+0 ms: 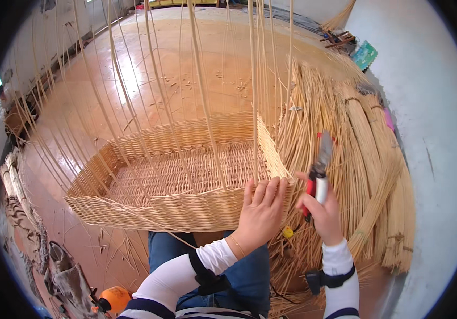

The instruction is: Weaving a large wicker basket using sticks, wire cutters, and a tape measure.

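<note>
A rectangular woven wicker basket [151,208] with tall upright stakes rests over my lap, its weave pinkish on the bottom and pale on the walls. My left hand [263,212] grips the basket's rim at the front right corner, fingers curled over it. Just right of that corner, my right hand [321,210] is closed on pruning shears [322,154] with red and white handles, their blades pointing up and away from me.
Bundles of pale rods [377,186] lie along the right beside a white wall [425,95]. A person [6,106] is at the far left. Brown cloth [66,268] and an orange container [115,297] sit lower left. Loose scraps lie on the floor [180,69].
</note>
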`<state>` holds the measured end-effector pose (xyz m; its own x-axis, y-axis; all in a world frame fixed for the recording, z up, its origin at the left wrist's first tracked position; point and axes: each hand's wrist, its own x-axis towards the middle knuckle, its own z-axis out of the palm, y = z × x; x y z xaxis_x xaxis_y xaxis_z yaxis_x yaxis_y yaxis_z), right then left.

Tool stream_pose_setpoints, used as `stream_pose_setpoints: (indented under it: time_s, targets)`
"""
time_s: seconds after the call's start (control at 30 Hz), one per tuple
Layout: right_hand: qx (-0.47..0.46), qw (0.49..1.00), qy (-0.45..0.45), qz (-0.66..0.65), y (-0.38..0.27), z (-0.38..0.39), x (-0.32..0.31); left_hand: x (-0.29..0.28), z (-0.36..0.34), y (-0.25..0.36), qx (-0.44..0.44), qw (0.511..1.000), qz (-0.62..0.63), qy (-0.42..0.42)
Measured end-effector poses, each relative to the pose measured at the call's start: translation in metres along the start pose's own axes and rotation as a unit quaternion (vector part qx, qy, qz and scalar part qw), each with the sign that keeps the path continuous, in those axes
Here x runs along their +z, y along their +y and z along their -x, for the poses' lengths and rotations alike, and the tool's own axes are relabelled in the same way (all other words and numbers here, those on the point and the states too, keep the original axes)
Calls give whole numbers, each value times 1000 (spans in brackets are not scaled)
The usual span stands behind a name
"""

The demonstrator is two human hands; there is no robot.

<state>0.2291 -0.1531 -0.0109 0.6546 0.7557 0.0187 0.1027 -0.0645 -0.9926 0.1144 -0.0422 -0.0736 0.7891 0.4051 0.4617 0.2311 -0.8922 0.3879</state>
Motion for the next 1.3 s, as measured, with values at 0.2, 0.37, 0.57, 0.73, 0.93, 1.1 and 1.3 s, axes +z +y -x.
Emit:
stream_pose_setpoints:
  time_s: [0.2,0.37,0.57,0.73,0.93,1.1,1.3]
  targets:
    - [-74,982,-10,172,7,11,10,-55,16,-32,53,989,140,0]
    - [199,955,-192,103,-38,34,17,-99,22,-79,-114,989,-45,78]
    - [319,890,-286,158,-54,8,38,-64,37,-107,-90,992,69,50]
    - [365,854,-312,200,-62,-7,47,-57,37,-105,-92,990,69,86]
    - [338,829,-333,296,-80,-28,63,-56,36,-104,-91,986,86,113]
    - [310,786,-352,403,-89,-39,66,-51,37,-103,-100,983,100,118]
    - [147,825,-348,420,-60,-32,44,-50,40,-101,-106,981,95,131]
